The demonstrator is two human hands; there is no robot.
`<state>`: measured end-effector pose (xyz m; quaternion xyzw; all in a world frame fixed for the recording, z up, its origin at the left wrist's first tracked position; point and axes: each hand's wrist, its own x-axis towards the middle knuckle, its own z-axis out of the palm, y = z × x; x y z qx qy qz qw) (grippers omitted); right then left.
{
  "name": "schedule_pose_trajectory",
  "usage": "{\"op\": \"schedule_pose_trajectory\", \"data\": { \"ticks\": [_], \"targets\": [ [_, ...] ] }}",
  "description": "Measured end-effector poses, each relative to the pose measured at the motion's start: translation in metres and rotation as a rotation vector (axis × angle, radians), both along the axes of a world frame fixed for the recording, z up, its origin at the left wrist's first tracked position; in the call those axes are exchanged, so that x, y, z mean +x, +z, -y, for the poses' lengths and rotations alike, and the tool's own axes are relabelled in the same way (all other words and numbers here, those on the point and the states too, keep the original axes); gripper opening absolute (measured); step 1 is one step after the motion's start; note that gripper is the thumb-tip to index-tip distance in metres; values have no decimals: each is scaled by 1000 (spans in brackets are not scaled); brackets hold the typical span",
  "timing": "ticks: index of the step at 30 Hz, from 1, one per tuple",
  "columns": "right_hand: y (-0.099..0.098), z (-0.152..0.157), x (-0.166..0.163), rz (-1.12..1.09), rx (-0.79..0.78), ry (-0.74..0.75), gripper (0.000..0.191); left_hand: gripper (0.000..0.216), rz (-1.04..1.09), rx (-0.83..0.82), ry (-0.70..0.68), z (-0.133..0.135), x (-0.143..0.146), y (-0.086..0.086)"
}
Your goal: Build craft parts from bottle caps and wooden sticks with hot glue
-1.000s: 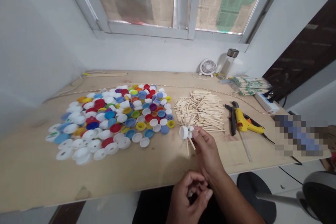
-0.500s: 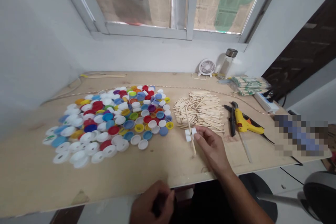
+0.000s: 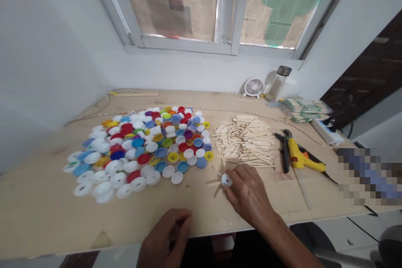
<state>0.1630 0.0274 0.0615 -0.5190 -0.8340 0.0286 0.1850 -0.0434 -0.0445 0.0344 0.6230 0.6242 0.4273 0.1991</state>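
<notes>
My right hand (image 3: pixel 248 190) has its fingers closed on a small white bottle cap piece (image 3: pixel 225 179) with a hole in its middle. Several thin wooden sticks (image 3: pixel 214 183) stick out around it like spokes, partly blurred and partly hidden by the hand. The piece is low over the table, or touching it; I cannot tell which. My left hand (image 3: pixel 168 234) is by the table's front edge, fingers curled in and thumb against them, with nothing visible in it. Just beyond the right hand lies a pile of wooden sticks (image 3: pixel 248 140).
Many coloured bottle caps (image 3: pixel 138 142) spread across the table (image 3: pixel 47 217) on the left. A yellow glue gun (image 3: pixel 301 157) rests at the right. Farther back are a small white fan (image 3: pixel 253 87), a glass bottle (image 3: pixel 276 86), bagged sticks (image 3: pixel 307 109) and a power strip (image 3: pixel 326 132).
My right hand has turned the piece so the cap's round face shows, and has brought it down nearer to me. The left hand has shifted left. The camera view has moved slightly.
</notes>
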Motion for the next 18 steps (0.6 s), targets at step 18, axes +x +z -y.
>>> {"op": "schedule_pose_trajectory", "data": {
  "ticks": [18],
  "targets": [
    [-5,-46,36,137,141,-96,15,19,-352,307,-67,-42,21,-26]
  ]
}}
